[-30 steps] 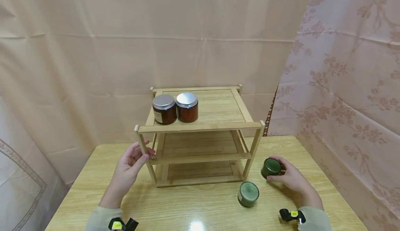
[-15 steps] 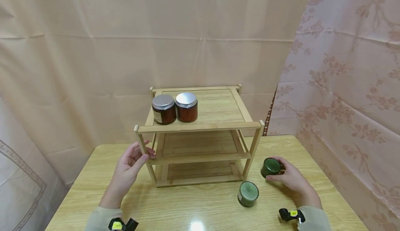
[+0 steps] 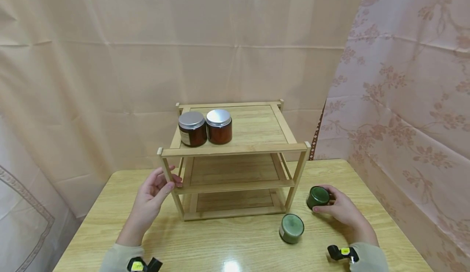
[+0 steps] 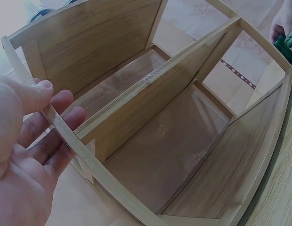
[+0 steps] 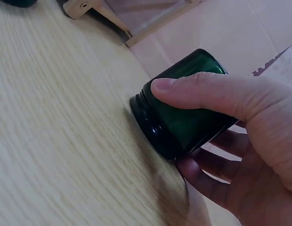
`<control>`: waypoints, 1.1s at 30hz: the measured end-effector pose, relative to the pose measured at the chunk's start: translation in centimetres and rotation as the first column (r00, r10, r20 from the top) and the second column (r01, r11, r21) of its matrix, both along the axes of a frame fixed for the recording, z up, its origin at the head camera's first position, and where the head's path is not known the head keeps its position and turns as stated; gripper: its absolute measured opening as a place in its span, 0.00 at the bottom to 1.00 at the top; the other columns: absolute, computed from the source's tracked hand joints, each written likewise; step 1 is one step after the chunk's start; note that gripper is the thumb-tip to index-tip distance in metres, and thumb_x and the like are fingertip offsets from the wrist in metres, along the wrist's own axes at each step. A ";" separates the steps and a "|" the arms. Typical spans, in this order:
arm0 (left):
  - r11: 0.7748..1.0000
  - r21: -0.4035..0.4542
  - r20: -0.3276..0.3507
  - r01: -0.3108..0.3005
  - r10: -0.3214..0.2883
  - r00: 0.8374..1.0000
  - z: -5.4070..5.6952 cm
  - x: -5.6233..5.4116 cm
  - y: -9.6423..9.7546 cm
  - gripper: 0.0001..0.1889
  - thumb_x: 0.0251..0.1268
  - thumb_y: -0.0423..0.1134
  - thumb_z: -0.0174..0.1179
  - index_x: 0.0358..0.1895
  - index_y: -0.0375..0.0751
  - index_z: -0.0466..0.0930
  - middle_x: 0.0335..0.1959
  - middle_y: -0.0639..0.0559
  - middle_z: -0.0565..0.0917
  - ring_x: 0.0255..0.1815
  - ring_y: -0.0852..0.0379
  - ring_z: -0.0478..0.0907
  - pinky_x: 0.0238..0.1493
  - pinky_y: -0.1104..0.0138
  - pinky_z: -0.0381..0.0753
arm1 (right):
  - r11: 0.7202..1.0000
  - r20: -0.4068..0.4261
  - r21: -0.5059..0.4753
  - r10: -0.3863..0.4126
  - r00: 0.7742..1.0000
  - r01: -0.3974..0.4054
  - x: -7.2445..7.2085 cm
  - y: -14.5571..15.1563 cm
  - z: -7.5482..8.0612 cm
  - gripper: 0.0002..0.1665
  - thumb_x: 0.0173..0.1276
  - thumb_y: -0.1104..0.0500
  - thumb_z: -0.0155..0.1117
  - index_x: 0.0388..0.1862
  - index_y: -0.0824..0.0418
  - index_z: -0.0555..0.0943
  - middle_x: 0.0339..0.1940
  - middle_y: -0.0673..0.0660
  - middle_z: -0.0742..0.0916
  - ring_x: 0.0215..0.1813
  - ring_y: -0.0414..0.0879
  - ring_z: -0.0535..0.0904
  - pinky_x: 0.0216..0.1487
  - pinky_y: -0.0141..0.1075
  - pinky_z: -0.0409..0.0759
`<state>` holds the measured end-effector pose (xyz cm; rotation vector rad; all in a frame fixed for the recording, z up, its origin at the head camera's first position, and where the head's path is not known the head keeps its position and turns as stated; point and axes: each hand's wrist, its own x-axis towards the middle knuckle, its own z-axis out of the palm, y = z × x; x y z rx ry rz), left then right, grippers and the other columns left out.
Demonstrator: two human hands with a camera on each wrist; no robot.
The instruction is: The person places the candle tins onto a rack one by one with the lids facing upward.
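Observation:
A three-tier bamboo shelf rack [image 3: 235,187] stands mid-table. My left hand [image 3: 148,194] grips its front left post [image 4: 96,165], thumb on one side and fingers round the other, level with the middle shelf. To the right of the rack, my right hand [image 3: 342,207] holds a dark green glass jar [image 3: 318,197] between thumb and fingers. In the right wrist view the jar [image 5: 190,106] has its dark, ridged end toward the tabletop. A paler-topped green jar [image 3: 291,228] sits by the rack's front right foot.
Two amber jars with silver lids, a left one [image 3: 193,130] and a right one [image 3: 219,127], stand side by side on the top shelf's left. The wooden table [image 3: 176,247] has its right edge beyond my right hand. A beige curtain [image 3: 220,68] hangs behind.

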<state>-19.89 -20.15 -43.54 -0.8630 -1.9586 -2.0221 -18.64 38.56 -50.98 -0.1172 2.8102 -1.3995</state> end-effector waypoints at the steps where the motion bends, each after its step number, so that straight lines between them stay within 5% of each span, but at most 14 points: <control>1: 1.000 -0.004 0.002 -0.002 0.002 1.000 0.0 0.0 0.0 0.22 0.86 0.23 0.51 0.76 0.31 0.69 0.53 0.41 0.88 0.55 0.54 0.89 0.62 0.66 0.86 | 1.000 0.002 0.000 -0.003 1.000 0.003 0.0 0.0 0.0 0.46 0.61 0.61 0.87 0.73 0.72 0.73 0.62 0.69 0.86 0.57 0.55 0.85 0.55 0.40 0.81; 7: 0.999 -0.012 0.020 -0.030 0.031 0.999 0.0 0.0 0.0 0.22 0.86 0.24 0.52 0.76 0.26 0.67 0.52 0.42 0.88 0.54 0.54 0.89 0.62 0.65 0.86 | 1.000 -0.006 -0.001 -0.009 1.000 0.009 0.0 -0.1 0.1 0.47 0.61 0.60 0.88 0.74 0.72 0.73 0.62 0.69 0.86 0.56 0.55 0.86 0.54 0.39 0.82; 17: 1.000 -0.016 -0.003 -0.006 0.006 1.000 -0.2 -0.2 -0.1 0.23 0.85 0.22 0.50 0.77 0.32 0.69 0.53 0.47 0.87 0.55 0.54 0.88 0.62 0.65 0.86 | 0.992 -0.078 0.024 -0.118 0.990 0.120 0.0 -0.5 0.4 0.48 0.62 0.56 0.89 0.77 0.63 0.74 0.68 0.69 0.83 0.66 0.69 0.82 0.59 0.54 0.81; 26: 1.000 -0.010 -0.018 -0.007 0.007 1.000 -0.2 -0.2 -0.1 0.22 0.85 0.21 0.50 0.76 0.31 0.70 0.53 0.42 0.88 0.54 0.54 0.89 0.62 0.66 0.86 | 0.987 -0.090 -0.019 -0.158 0.983 0.157 0.1 -0.8 1.6 0.51 0.61 0.54 0.90 0.79 0.59 0.73 0.70 0.68 0.81 0.66 0.66 0.81 0.54 0.46 0.81; 33: 0.999 -0.031 -0.004 -0.017 0.017 1.000 -0.1 -0.1 -0.2 0.22 0.86 0.23 0.51 0.77 0.29 0.68 0.53 0.39 0.87 0.55 0.55 0.89 0.61 0.66 0.86 | 0.984 -0.134 -0.033 -0.176 0.975 0.173 0.3 -1.2 2.9 0.50 0.61 0.55 0.89 0.78 0.58 0.73 0.68 0.68 0.82 0.68 0.60 0.77 0.53 0.29 0.81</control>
